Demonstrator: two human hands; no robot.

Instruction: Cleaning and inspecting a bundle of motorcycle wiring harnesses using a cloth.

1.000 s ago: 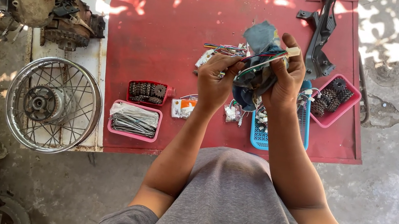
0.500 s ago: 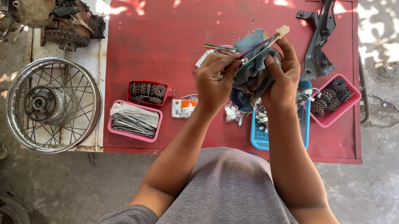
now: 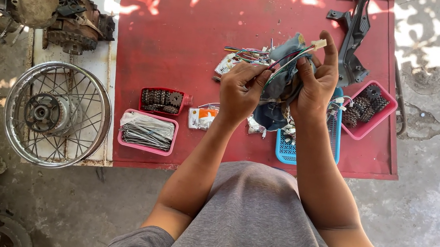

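Observation:
Both hands are raised over a red table [image 3: 187,34]. My right hand [image 3: 318,80] grips a bundle of coloured wires [image 3: 283,71] wrapped in a dark blue cloth; a white plug connector [image 3: 319,43] sticks out above the thumb. My left hand [image 3: 242,88] pinches thin wires at the bundle's left side. More loose coloured wires [image 3: 243,55] lie on the table behind the hands. A blue basket [image 3: 311,150] with small parts sits under the right forearm, partly hidden.
On the table: a pink tray of chain sprockets [image 3: 366,109], a black metal bracket [image 3: 356,33], a red tray of chain pieces [image 3: 161,99], a pink tray of spokes [image 3: 147,131], small packets [image 3: 201,118]. A spoked wheel [image 3: 56,114] and engine block [image 3: 65,17] lie at left.
The bundle has been turned and lifted slightly in my hands. The white connector now points up past my right thumb, and my left fingers have shifted along the wires.

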